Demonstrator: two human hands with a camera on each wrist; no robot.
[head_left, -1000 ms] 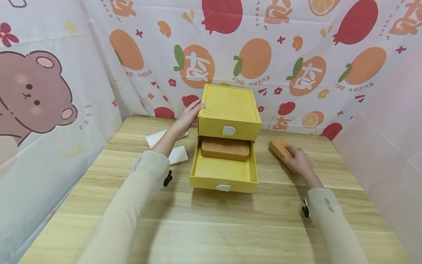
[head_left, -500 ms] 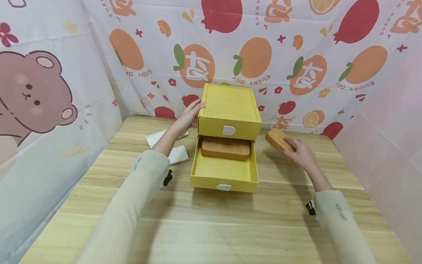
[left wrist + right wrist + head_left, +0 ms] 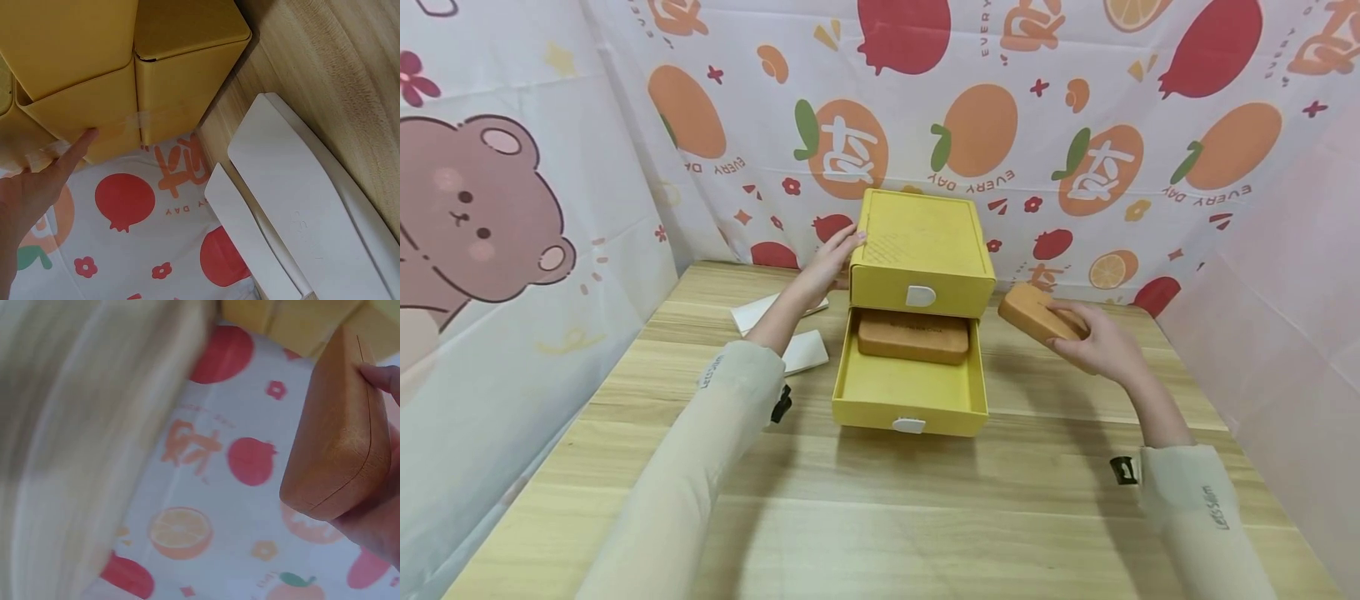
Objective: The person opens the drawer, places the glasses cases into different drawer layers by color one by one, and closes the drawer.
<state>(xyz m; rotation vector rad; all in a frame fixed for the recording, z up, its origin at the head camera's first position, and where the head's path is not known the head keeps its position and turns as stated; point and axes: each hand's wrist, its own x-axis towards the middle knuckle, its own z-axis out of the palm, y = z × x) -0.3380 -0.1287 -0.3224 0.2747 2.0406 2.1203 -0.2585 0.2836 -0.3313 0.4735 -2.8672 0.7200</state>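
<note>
With my right hand [image 3: 1101,343] I grip a brown case [image 3: 1036,317] above the bench [image 3: 940,517], right of the yellow cabinet [image 3: 922,250]. My left hand [image 3: 827,265] lies, fingers extended, against the cabinet's left side, and another brown case [image 3: 913,339] sits at the back of its pulled-out lower drawer [image 3: 865,414].

Looks like a small draped booth around a wood-grain desk [image 3: 940,517]. Closed in by a fruit-printed cloth [image 3: 917,117] behind, a bear-printed cloth [image 3: 482,358] at left and a pale sheet [image 3: 1277,317] at right.
</note>
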